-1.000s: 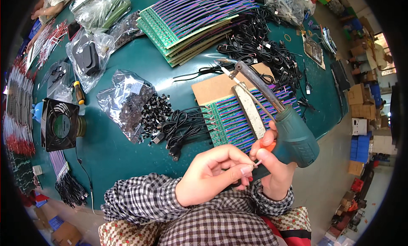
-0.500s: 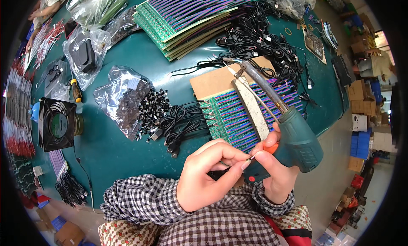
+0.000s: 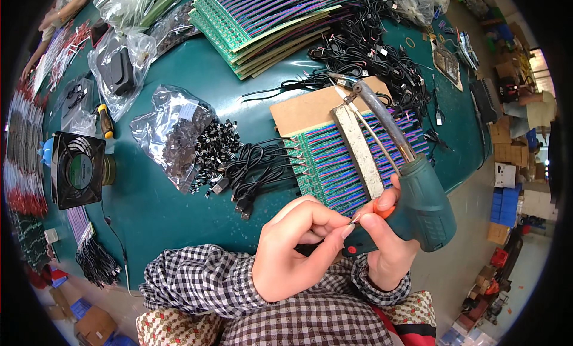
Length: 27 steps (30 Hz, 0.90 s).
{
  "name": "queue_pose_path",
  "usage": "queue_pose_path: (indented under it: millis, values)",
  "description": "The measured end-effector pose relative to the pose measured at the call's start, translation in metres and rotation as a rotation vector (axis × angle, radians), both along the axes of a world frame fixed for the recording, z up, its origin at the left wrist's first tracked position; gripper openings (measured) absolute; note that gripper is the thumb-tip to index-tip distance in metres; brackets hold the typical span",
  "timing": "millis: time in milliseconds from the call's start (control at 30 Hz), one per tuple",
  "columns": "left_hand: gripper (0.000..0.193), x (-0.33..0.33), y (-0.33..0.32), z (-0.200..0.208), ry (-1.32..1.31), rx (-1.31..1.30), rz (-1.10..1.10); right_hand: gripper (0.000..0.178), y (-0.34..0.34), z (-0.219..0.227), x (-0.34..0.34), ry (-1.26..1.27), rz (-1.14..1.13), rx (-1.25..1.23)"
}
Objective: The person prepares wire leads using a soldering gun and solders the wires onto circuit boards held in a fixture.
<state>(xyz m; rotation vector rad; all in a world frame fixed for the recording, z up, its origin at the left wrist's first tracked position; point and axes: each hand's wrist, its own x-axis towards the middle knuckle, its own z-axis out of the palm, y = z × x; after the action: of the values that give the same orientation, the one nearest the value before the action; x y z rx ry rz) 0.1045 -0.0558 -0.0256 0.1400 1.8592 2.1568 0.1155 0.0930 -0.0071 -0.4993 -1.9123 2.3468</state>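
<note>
My left hand (image 3: 301, 244) pinches a thin wire end (image 3: 354, 220) between thumb and forefinger; a black cable (image 3: 307, 249) shows partly under its palm. My right hand (image 3: 388, 250) grips a dark green soldering gun (image 3: 427, 205) by its handle, with an orange trigger (image 3: 385, 211) near the fingers. Its thumb and a fingertip meet the same wire from the right. The gun's metal tube (image 3: 387, 122) points away, above a whitish bar (image 3: 359, 152) lying across a green circuit board panel (image 3: 328, 161). Black cables (image 3: 256, 173) with USB plugs join the panel's left edge.
Small black connectors (image 3: 212, 149) spill from a clear bag (image 3: 170, 110). A stack of circuit board panels (image 3: 239, 53) and a heap of black cables (image 3: 370, 53) lie at the back. A fan (image 3: 77, 170) and a screwdriver (image 3: 105, 122) are at left. Brown cardboard (image 3: 310, 107) lies under the panel.
The view has shifted slightly. Both hands keep nearly the same pose at the wire; the soldering gun stays in my right hand, shifted slightly right and down.
</note>
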Motion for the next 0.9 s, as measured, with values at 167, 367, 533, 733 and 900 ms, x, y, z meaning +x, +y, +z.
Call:
queue_pose_path:
  millis: [167, 367, 533, 733, 900]
  values:
    - [0.011, 0.0, 0.002, -0.003, -0.019, 0.086, 0.076, 0.06, 0.002, -0.003, 0.005, -0.002, 0.02, -0.003]
    - [0.012, -0.006, -0.004, -0.007, 0.074, -0.031, -0.026, 0.06, 0.006, -0.003, 0.012, -0.026, 0.045, 0.021]
    - [0.014, -0.009, -0.006, -0.007, 0.097, -0.055, -0.152, 0.059, 0.014, -0.014, 0.009, 0.12, 0.172, 0.095]
    - [0.012, -0.004, 0.002, -0.009, -0.187, 0.202, -0.064, 0.061, 0.01, -0.012, 0.009, 0.044, -0.004, -0.009]
    - [0.011, -0.003, 0.002, -0.011, -0.175, 0.188, -0.029, 0.061, 0.012, -0.004, 0.015, -0.108, 0.048, 0.087]
